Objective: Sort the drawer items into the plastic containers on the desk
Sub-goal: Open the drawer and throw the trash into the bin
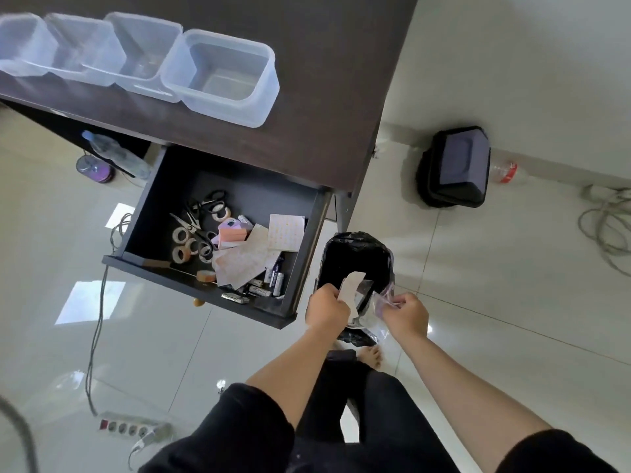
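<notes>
Head view, paper (351, 288) pinched in left fingers (333, 298)

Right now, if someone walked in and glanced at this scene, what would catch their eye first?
Probably the two hands at bottom centre, the left hand gripping a white paper slip and the right hand pinching clear plastic wrap over a black-lined bin. Next, the open drawer left of the bin, cluttered with scissors, tape rolls and batteries, and the row of plastic containers on the dark desk above.
</notes>
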